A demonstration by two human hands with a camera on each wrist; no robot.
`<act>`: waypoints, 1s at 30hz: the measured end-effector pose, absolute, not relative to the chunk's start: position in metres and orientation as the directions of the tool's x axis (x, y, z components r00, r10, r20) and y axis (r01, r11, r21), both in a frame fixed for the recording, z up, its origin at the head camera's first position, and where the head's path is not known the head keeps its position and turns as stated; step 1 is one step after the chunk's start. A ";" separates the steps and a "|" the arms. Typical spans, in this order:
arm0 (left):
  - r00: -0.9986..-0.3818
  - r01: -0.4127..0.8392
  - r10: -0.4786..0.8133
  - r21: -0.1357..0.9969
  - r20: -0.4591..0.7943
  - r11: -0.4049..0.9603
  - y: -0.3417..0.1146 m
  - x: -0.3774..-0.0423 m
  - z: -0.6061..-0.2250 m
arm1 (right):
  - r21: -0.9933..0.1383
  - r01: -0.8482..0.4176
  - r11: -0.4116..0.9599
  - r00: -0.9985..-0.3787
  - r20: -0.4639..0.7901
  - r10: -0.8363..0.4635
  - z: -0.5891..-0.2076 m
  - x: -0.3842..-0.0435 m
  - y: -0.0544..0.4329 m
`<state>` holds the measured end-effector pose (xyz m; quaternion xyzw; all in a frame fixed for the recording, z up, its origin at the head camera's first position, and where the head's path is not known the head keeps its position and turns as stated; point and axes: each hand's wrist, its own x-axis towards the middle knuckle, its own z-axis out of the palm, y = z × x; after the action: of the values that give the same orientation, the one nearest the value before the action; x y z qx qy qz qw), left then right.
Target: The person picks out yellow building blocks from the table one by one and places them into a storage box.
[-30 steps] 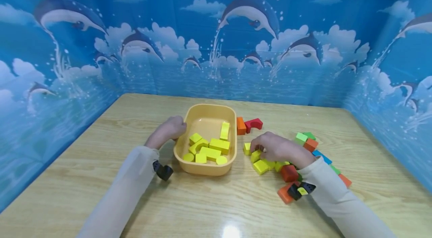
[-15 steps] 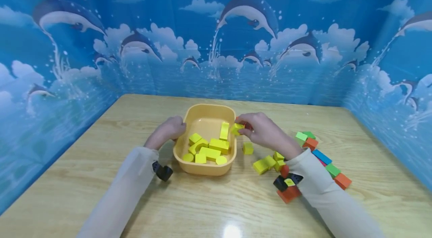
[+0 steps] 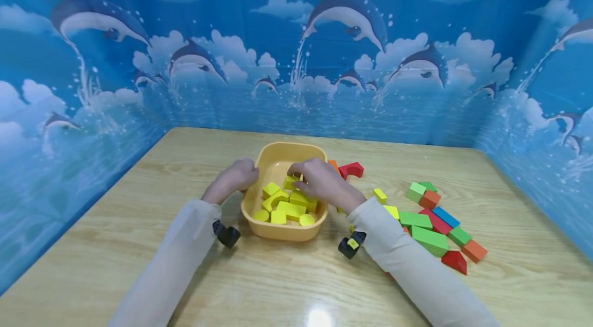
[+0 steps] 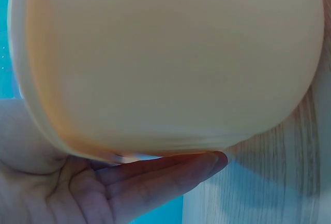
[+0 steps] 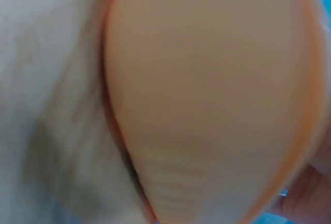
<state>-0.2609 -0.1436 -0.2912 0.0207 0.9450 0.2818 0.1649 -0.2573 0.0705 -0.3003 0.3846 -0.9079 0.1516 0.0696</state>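
A yellow-orange plastic tub stands on the table, holding several yellow blocks. My left hand grips its left rim; in the left wrist view, the fingers lie along the outside wall. Inside the tub, my right hand pinches a small yellow block over the other blocks. The fingertips partly cover that block. The right wrist view is blurred and mostly filled by the tub's outer wall, with part of the right hand at the lower right edge.
Right of the tub lie loose yellow blocks, green blocks, a blue block and red and orange blocks. A red arch block lies behind the right hand. The right forearm hides part of the pile. A dolphin-print curtain surrounds the table.
My right hand picked a yellow block from the pile on the right and carried it left over the rim into the tub. The left hand stays on the rim.
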 end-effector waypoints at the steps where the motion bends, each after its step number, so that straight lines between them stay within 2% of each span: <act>1: -0.945 -0.053 0.133 0.540 -0.300 0.840 -0.143 -0.261 -0.291 | -0.223 -0.716 0.661 -0.698 0.250 -0.672 -0.303 -0.257 0.068; 7: -0.946 -0.039 0.140 0.534 -0.291 0.845 -0.143 -0.261 -0.292 | -0.268 -0.656 0.705 -0.753 0.283 -0.594 -0.313 -0.255 0.057; 13: -0.946 -0.037 0.142 0.533 -0.291 0.845 -0.143 -0.262 -0.291 | -0.262 -0.599 0.757 -0.801 0.210 -0.561 -0.316 -0.253 0.053; 21: -0.946 -0.064 0.121 0.538 -0.301 0.841 -0.142 -0.262 -0.289 | -0.213 -0.615 0.760 -0.788 0.199 -0.582 -0.317 -0.253 0.053; 30: -0.944 -0.047 0.141 0.543 -0.298 0.838 -0.143 -0.262 -0.291 | -0.230 -0.656 0.719 -0.751 0.298 -0.590 -0.312 -0.252 0.067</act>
<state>-0.2618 -0.1435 -0.2907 0.0250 0.9443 0.2832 0.1655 -0.2523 0.0667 -0.3122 0.3379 -0.9214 0.1623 0.1019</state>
